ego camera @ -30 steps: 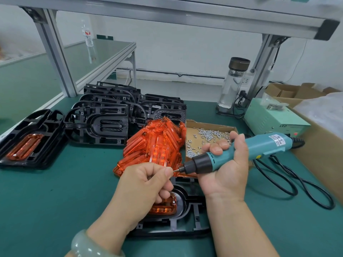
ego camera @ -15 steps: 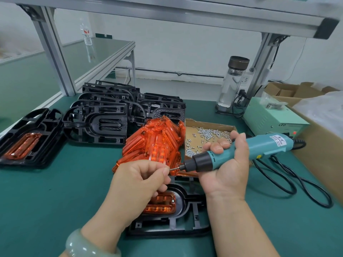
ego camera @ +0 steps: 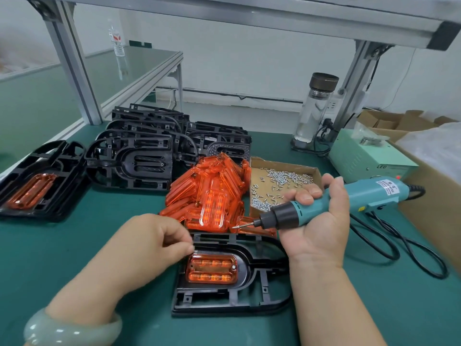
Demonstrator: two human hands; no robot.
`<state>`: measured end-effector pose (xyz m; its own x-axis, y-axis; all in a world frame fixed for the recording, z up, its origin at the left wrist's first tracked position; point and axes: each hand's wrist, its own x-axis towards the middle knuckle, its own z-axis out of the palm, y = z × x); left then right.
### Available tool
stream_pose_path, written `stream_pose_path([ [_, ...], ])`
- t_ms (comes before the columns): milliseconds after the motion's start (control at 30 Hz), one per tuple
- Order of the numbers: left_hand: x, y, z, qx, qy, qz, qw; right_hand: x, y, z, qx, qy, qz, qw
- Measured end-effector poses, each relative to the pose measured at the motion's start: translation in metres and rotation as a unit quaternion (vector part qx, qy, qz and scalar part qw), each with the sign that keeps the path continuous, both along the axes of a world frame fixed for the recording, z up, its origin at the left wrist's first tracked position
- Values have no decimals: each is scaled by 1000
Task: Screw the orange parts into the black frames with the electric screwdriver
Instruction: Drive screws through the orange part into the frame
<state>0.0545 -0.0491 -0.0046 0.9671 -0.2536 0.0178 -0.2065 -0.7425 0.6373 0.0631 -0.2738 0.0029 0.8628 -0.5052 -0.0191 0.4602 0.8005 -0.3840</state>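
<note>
A black frame (ego camera: 252, 298) lies on the green mat in front of me with an orange part (ego camera: 212, 269) seated in it; one screw shows at the part's right edge. My right hand (ego camera: 316, 221) grips the teal electric screwdriver (ego camera: 349, 198), held level above the frame with a screw on its bit pointing left. My left hand (ego camera: 152, 240) hovers at the frame's upper left corner with fingers curled and fingertips pinched together; whether they pinch a screw is not visible.
A heap of loose orange parts (ego camera: 212, 191) lies behind the frame, a cardboard tray of screws (ego camera: 279, 181) to its right. Stacked black frames (ego camera: 139, 161) stand behind; one assembled frame (ego camera: 40, 186) lies at far left. A power box (ego camera: 366, 158), bottle (ego camera: 316, 108) and cable (ego camera: 399, 248) are on the right.
My left hand has drawn away from the screwdriver bit, down and left to the frame's corner. A screw now sits on the bit. The orange part is uncovered.
</note>
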Motion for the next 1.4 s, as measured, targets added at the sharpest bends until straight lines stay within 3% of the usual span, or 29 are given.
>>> stream_pose_path([
  [167,2,7,-7,44,80,-19,996,1,-2,1,-7,9,-4,1000],
  [433,0,1,-12,-4,47,-20,999,-1,-1,2,-39,4,8,999],
  [633,-5,-24,-17,-3,29,-93,995,-1,5,2,-66,9,28,997],
  [833,0,-9,-20,-18,91,-87,992,-5,6,2,-105,10,42,994],
  [1400,-1,-13,-22,-14,74,-96,993,-8,23,0,-218,-7,92,972],
])
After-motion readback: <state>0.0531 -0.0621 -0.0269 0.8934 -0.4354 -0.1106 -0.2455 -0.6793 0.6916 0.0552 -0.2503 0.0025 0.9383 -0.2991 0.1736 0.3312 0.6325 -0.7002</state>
